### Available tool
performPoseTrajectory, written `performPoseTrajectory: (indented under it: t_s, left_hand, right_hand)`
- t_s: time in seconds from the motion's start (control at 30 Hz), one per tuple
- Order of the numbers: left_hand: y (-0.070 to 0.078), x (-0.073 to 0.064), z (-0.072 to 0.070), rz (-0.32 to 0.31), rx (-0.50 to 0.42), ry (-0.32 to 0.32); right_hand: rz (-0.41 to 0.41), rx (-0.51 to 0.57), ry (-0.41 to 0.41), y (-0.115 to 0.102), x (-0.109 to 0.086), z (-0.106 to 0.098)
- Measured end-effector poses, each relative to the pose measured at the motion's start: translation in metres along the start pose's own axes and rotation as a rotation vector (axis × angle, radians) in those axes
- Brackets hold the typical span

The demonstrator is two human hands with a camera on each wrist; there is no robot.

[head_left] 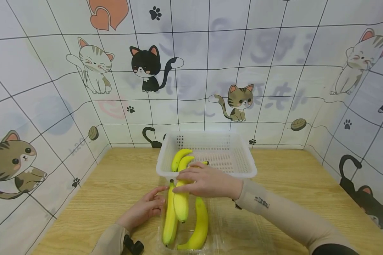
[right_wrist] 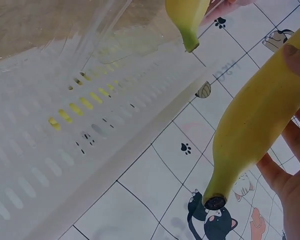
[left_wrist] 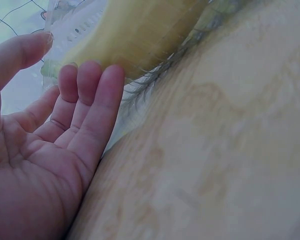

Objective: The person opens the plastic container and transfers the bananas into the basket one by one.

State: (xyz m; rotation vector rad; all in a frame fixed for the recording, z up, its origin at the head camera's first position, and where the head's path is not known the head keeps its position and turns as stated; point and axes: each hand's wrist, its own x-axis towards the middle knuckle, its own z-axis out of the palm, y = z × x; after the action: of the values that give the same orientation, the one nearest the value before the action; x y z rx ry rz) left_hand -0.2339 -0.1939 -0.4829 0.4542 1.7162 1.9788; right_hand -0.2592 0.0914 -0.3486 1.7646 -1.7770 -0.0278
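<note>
My right hand (head_left: 207, 180) grips a yellow banana (head_left: 182, 203) from above, fingers on one side and thumb on the other. In the right wrist view, that banana (right_wrist: 260, 110) shows its dark cut stem end. It hangs over a clear plastic box (head_left: 215, 226), where one banana (head_left: 169, 219) leans along the left side and a curved banana (head_left: 201, 225) lies to the right. My left hand (head_left: 146, 207) is at the box's left side; in the left wrist view the fingers (left_wrist: 100, 95) are loosely bent against the clear wall, a banana (left_wrist: 140, 40) behind it.
Behind the box stands a white perforated basket (head_left: 249, 166). A banana (head_left: 179, 159) lies at its left, and a dark banana tip (head_left: 206, 163) shows past my right hand. The wooden table (head_left: 124, 173) meets cat-print walls (head_left: 191, 81) at the back and sides.
</note>
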Motion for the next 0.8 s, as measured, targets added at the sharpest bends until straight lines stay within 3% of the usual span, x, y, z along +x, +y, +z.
performPoseTrajectory:
  t_s: [0.8]
  left_hand:
    - [-0.001,0.000,-0.001,0.021,-0.010,-0.014]
  right_hand:
    - [0.011,0.000,0.021,0.023,-0.007,0.000]
